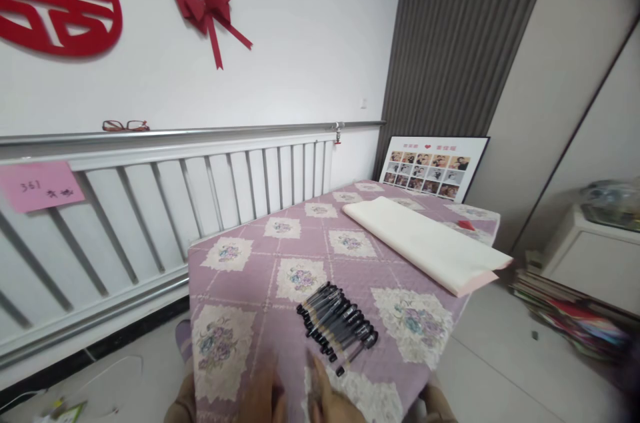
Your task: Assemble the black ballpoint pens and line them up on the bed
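Several black pens (337, 324) lie side by side in a row on a table covered with a purple floral cloth (250, 289). At the bottom edge of the view my left hand (265, 397) and my right hand (333, 396) rest close together on the cloth, just in front of the pens. Both hands are blurred and cut off by the frame, so their fingers do not show clearly. Neither hand touches the pens.
A folded cream sheet (430, 243) lies across the far right of the table. A framed photo collage (433, 166) leans against the wall behind. White railing (165, 189) runs along the left. Stacked books (565, 313) and a white cabinet (590, 259) stand at right.
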Tool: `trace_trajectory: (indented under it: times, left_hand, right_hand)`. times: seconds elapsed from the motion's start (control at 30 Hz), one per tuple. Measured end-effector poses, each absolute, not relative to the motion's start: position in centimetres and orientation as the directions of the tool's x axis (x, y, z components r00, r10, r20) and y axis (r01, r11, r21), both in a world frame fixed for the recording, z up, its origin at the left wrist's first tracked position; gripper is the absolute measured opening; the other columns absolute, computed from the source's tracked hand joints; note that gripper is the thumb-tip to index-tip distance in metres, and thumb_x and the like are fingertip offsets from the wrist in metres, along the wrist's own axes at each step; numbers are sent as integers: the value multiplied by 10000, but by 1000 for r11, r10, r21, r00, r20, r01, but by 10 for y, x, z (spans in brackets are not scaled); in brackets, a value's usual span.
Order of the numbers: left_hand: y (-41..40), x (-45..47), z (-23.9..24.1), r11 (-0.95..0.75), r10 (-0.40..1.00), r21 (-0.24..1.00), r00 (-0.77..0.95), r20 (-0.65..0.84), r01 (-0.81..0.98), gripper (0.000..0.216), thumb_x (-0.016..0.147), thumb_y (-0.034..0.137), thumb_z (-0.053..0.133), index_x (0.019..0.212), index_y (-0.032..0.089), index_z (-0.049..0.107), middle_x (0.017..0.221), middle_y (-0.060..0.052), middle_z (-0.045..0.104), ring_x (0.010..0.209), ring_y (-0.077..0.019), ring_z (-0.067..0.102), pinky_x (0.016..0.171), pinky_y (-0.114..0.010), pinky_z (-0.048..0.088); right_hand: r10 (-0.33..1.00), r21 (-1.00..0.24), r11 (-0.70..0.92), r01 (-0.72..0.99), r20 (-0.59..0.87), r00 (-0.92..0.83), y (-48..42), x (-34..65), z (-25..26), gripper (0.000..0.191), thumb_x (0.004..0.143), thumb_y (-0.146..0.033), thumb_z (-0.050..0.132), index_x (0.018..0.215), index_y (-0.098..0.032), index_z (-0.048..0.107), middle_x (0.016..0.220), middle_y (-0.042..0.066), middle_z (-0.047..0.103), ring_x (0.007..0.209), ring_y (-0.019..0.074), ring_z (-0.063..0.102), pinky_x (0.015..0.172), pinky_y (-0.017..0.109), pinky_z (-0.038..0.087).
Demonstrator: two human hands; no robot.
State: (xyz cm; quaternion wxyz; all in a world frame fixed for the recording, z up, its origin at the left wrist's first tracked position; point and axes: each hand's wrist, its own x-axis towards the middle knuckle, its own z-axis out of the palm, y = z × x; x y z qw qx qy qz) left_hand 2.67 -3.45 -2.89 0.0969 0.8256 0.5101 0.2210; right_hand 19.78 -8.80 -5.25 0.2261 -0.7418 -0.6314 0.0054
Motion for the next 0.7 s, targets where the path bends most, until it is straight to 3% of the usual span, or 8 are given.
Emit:
trace_trajectory:
  times: [0.1, 0.13, 0.2, 0.33, 0.47, 0.53, 0.6, 0.7]
  left_hand:
    - [-28, 31, 24, -214, 975, 516, 213, 62, 829, 677, 832, 185, 439, 1445, 92, 168, 760, -8, 650, 728, -168, 622, 733, -255, 430]
    - [-26, 33, 43, -169, 982, 554, 187, 25, 815, 710, 866, 194, 401, 1460, 81, 29, 728, 12, 635, 687, -155, 618, 675, -236, 414]
    - [-24, 37, 81, -153, 986, 539, 168, 22, 828, 748, 890, 220, 390, 1453, 103, -88, 721, 26, 628, 644, -150, 607, 600, -229, 365]
    - [-29, 42, 142, -192, 975, 411, 126, 183, 891, 713, 889, 225, 383, 1458, 88, -25, 759, -10, 641, 690, -179, 593, 598, -253, 321]
    - [-36, 45, 169, -236, 949, 405, 119, 292, 883, 647, 898, 234, 346, 1462, 107, 57, 766, -15, 632, 713, -188, 588, 624, -264, 331]
    - [-33, 46, 165, -248, 952, 452, 131, 275, 857, 665, 894, 237, 353, 1466, 129, 32, 738, 6, 622, 682, -179, 584, 618, -256, 339]
    - [-27, 47, 148, -270, 958, 504, 176, 225, 821, 675, 886, 236, 369, 1469, 147, 40, 742, 14, 625, 676, -168, 586, 624, -244, 359]
    - [-14, 48, 100, -321, 946, 521, 290, 143, 791, 531, 856, 214, 408, 1382, 160, 363, 973, -58, 652, 903, -182, 594, 786, -252, 398]
  right_hand:
    - [957, -361, -82, 929, 231, 174, -78, 209, -18, 686, 768, -86, 453, 1434, -189, 322, 605, 30, 731, 526, 209, 692, 433, 222, 406]
    - [954, -330, -93, 939, 239, 179, -75, 212, -3, 697, 762, -75, 456, 1438, -157, 306, 585, 38, 723, 492, 209, 678, 410, 224, 382]
    - [922, -227, -88, 970, 349, 165, -69, 218, 29, 702, 764, -58, 455, 1441, -116, 279, 587, 50, 713, 465, 195, 652, 397, 224, 359]
    - [742, -18, -48, 999, 668, 48, -64, 221, 102, 685, 823, -90, 436, 1458, -95, 181, 554, 22, 659, 470, 182, 608, 458, 238, 399]
    - [576, 12, -67, 998, 817, 29, -65, 218, 158, 641, 892, -180, 401, 1464, -66, 134, 540, 3, 620, 467, 178, 582, 496, 256, 429]
    - [544, -29, -48, 998, 837, 51, -65, 217, 167, 634, 900, -197, 410, 1461, -60, 149, 555, 4, 626, 494, 179, 597, 525, 258, 450]
    - [602, -66, -19, 998, 796, 64, -63, 217, 157, 598, 891, -196, 423, 1443, -72, 229, 574, 15, 645, 527, 191, 621, 534, 265, 465]
    - [758, -149, 83, 985, 651, 35, -63, 217, 107, 492, 847, -138, 439, 1338, -134, 433, 707, 51, 714, 610, 190, 667, 564, 254, 493]
